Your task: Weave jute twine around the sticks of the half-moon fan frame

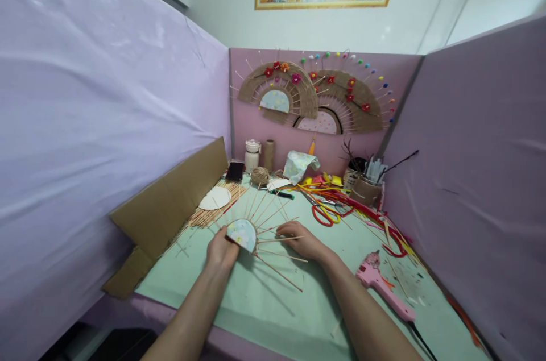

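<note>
My left hand [219, 247] grips the straight lower edge of a half-round piece [242, 234] faced with pale blue patterned fabric. Thin wooden sticks [279, 279] fan out from its curved rim to the top and right, held above the table. My right hand [301, 240] is on the right side of the fan, its fingers curled closed around a stick, with another stick crossing over them. The fingertips are partly hidden. To the right of my right forearm lies a pink glue gun [386, 287].
Red scissors [323, 215], yellow scissors [335, 218] and coloured pipe cleaners [362, 207] lie at the right back. Bundled sticks [205, 217] with a white half-disc [215, 198] lie left, beside folded cardboard [170, 202]. Twine [259, 175] sits behind. Two decorated fans [307, 94] hang on the back panel.
</note>
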The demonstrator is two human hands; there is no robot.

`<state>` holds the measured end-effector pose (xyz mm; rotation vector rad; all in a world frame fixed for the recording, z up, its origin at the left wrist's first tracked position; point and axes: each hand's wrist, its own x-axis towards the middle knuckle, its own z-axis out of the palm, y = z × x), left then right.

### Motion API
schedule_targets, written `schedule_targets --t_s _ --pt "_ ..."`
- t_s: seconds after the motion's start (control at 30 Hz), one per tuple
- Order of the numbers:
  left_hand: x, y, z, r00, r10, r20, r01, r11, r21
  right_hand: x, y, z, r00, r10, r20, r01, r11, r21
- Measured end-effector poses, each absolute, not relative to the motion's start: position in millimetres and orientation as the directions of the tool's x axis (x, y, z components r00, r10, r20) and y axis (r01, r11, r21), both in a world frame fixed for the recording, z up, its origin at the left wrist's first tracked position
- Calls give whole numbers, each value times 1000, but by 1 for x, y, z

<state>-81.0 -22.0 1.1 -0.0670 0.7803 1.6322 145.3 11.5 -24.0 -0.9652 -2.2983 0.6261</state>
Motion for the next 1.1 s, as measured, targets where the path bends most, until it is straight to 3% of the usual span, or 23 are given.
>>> schedule_targets --t_s 0.37,0.5,0.7,0.8,0.9,1.0,1.1 --pt "-93 -83 -1 -442 793 -419 -781 -110 615 157 19 -35 -570 765 299 438 591 -677" --pt "-104 -96 -5 -392 815 -426 -779 -48 625 158 20 -31 -467 846 256 508 494 -706" --pt "-119 -117 -14 -540 761 -360 -681 -144 718 160 6 1 -342 902 265 633 429 -644" --pt "-116 -123 -19 -599 773 -210 -538 -194 820 166 -5 28 -359 903 237 708 429 -561" --pt "-100 -124 -15 -674 738 32 -291 -304 907 167 0 62 -404 894 195 761 447 -471" --pt "-71 -112 4 -576 794 195 -93 -301 949 151 36 93 -467 859 210 779 512 -363" --pt "-37 -88 29 -412 772 484 141 -470 871 118 96 109 -461 869 182 821 495 -286"
